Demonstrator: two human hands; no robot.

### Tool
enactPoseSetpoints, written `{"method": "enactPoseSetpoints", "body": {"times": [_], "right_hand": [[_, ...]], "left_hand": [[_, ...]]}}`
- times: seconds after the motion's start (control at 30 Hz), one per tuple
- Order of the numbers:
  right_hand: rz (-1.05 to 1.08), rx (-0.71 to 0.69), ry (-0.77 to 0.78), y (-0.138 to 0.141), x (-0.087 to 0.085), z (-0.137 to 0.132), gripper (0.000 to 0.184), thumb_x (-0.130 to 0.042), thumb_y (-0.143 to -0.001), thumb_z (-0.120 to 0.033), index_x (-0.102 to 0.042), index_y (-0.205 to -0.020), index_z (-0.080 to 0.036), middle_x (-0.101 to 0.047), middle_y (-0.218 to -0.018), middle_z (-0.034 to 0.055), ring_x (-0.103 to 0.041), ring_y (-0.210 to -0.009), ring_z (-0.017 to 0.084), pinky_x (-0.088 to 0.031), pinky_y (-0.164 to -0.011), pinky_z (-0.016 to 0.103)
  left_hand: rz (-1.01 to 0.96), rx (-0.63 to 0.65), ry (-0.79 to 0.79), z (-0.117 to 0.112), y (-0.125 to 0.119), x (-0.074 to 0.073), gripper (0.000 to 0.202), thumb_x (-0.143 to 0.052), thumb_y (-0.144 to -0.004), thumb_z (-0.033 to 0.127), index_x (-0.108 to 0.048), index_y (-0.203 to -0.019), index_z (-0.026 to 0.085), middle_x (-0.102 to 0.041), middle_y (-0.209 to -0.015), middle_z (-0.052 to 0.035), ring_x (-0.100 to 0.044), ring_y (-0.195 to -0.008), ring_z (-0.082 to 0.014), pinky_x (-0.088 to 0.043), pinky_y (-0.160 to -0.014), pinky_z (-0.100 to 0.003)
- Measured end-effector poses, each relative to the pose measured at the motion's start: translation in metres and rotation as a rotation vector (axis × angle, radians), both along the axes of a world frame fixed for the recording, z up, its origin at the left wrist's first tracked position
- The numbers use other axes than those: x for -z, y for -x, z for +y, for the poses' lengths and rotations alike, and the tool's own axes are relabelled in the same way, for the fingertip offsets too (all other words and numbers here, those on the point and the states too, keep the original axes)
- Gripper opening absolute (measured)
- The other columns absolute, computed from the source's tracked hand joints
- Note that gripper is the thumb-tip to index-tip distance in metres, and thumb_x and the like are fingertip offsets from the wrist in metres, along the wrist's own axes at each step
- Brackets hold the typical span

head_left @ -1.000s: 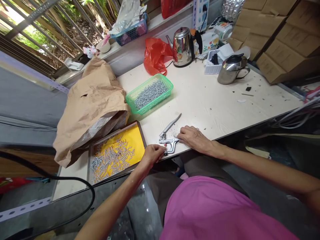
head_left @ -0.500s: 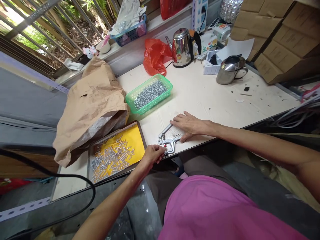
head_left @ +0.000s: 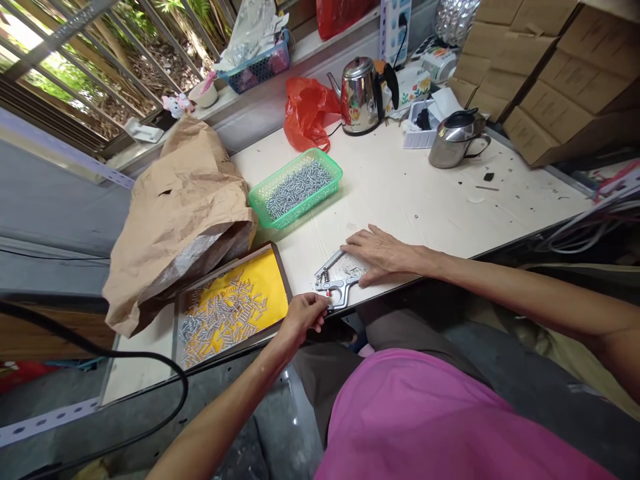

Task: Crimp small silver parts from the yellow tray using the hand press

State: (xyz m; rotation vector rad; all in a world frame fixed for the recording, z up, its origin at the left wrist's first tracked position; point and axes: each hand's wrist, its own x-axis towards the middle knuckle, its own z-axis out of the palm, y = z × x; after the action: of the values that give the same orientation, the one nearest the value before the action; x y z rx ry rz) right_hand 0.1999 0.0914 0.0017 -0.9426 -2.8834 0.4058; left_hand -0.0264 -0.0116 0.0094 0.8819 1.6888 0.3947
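A silver metal hand tool (head_left: 344, 287) with a lever, a coil spring and a small red part lies at the table's front edge. My right hand (head_left: 383, 255) spans its two handles, fingers over the lever's end and thumb by the lower handle. At the tool's near left end, my left hand (head_left: 306, 313) pinches with thumb and forefinger; what sits between the fingertips is too small to make out. Left of it, a shallow tray (head_left: 283, 280) with a yellow bottom holds many small metal springs (head_left: 235, 310). Behind, a green plastic basket (head_left: 257, 207) holds a heap of similar small metal pieces (head_left: 300, 190).
Crumpled brown paper (head_left: 185, 200) leans beside the tray. At the back stand a red plastic bag (head_left: 307, 113), a steel kettle (head_left: 361, 97), a white basket (head_left: 417, 137) and a metal pot (head_left: 453, 143). Cardboard (head_left: 520, 73) rises at the right; a black cable (head_left: 150, 353) hangs front left.
The white sheet by the metal pot has shifted and shows less of its surface. My view has moved slightly; both hands keep nearly the same place at the hand tool.
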Motion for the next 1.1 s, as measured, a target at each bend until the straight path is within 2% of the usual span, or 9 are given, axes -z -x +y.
{"method": "enactPoseSetpoints", "body": {"times": [0.2,0.47,0.67,0.73,0.77,0.87,0.93,1.03,1.1], "right_hand": [[-0.013,0.015,-0.006,0.002,-0.001,-0.001,0.072,-0.073,-0.069,-0.055,-0.052,-0.124,-0.014,-0.057,-0.122,0.0173,-0.048,-0.114,0.034,-0.031,-0.099,0.054],[-0.082,0.024,-0.010,0.006,-0.005,-0.004,0.060,-0.072,-0.071,-0.052,-0.059,-0.113,-0.011,-0.060,-0.111,0.0150,-0.050,-0.104,0.031,-0.033,-0.094,0.046],[-0.080,0.003,-0.030,0.006,-0.005,-0.008,0.049,-0.072,-0.075,-0.047,-0.061,-0.106,-0.010,-0.061,-0.105,0.0135,-0.051,-0.098,0.028,-0.035,-0.087,0.038],[-0.065,0.001,-0.024,0.006,-0.006,-0.009,0.045,-0.071,-0.077,-0.044,-0.062,-0.106,-0.011,-0.061,-0.103,0.0135,-0.051,-0.097,0.027,-0.036,-0.085,0.037],[-0.057,0.003,-0.020,0.006,-0.007,-0.009,0.044,-0.071,-0.078,-0.043,-0.062,-0.105,-0.011,-0.061,-0.103,0.0134,-0.051,-0.096,0.026,-0.037,-0.084,0.036],[-0.049,0.012,-0.002,0.006,-0.009,-0.010,0.043,-0.071,-0.078,-0.042,-0.061,-0.106,-0.011,-0.060,-0.102,0.0134,-0.051,-0.096,0.026,-0.038,-0.082,0.035],[-0.051,0.013,0.005,0.007,-0.007,-0.010,0.044,-0.072,-0.078,-0.041,-0.061,-0.107,-0.010,-0.060,-0.103,0.0135,-0.051,-0.097,0.026,-0.039,-0.082,0.035],[-0.033,0.019,-0.002,0.007,-0.002,-0.011,0.046,-0.072,-0.077,-0.040,-0.059,-0.110,-0.010,-0.058,-0.104,0.0134,-0.050,-0.099,0.026,-0.041,-0.081,0.035],[-0.014,0.041,-0.005,0.006,0.003,-0.013,0.051,-0.072,-0.077,-0.041,-0.056,-0.113,-0.009,-0.057,-0.106,0.0140,-0.049,-0.100,0.027,-0.041,-0.083,0.036]], "left_hand": [[0.017,0.030,-0.001,0.000,0.001,0.001,0.024,-0.065,-0.077,0.030,-0.055,-0.062,0.014,-0.048,-0.044,0.0061,-0.042,-0.032,-0.0050,-0.037,-0.033,-0.016],[0.031,-0.003,-0.009,-0.001,-0.003,-0.002,0.021,-0.065,-0.075,0.029,-0.056,-0.064,0.014,-0.050,-0.049,0.0057,-0.043,-0.035,-0.0048,-0.037,-0.032,-0.016],[0.074,0.013,0.012,-0.001,-0.003,0.000,0.027,-0.064,-0.077,0.036,-0.054,-0.063,0.015,-0.049,-0.047,0.0054,-0.041,-0.034,-0.0057,-0.037,-0.036,-0.019],[0.164,0.089,-0.019,-0.005,-0.002,-0.002,0.028,-0.060,-0.081,0.039,-0.056,-0.066,0.015,-0.050,-0.050,0.0040,-0.045,-0.037,-0.0079,-0.039,-0.040,-0.021],[0.255,0.146,-0.087,-0.008,-0.002,-0.004,0.028,-0.058,-0.083,0.040,-0.058,-0.069,0.015,-0.053,-0.054,0.0023,-0.049,-0.041,-0.0096,-0.041,-0.043,-0.023],[0.609,0.350,-0.435,-0.014,-0.008,-0.010,0.026,-0.053,-0.088,0.040,-0.063,-0.091,0.016,-0.064,-0.081,-0.0047,-0.061,-0.069,-0.0169,-0.048,-0.060,-0.028],[0.760,0.501,-0.628,-0.010,-0.016,-0.011,0.027,-0.055,-0.088,0.039,-0.061,-0.105,0.018,-0.063,-0.101,-0.0081,-0.061,-0.091,-0.0222,-0.049,-0.071,-0.032],[0.787,0.740,-0.797,0.010,-0.030,-0.006,0.043,-0.062,-0.084,0.036,-0.053,-0.122,0.018,-0.057,-0.124,-0.0121,-0.052,-0.113,-0.0273,-0.047,-0.089,-0.039],[0.756,0.851,-0.846,0.028,-0.036,0.000,0.057,-0.066,-0.081,0.033,-0.045,-0.130,0.015,-0.050,-0.134,-0.0150,-0.048,-0.119,-0.0286,-0.043,-0.097,-0.041]]}}
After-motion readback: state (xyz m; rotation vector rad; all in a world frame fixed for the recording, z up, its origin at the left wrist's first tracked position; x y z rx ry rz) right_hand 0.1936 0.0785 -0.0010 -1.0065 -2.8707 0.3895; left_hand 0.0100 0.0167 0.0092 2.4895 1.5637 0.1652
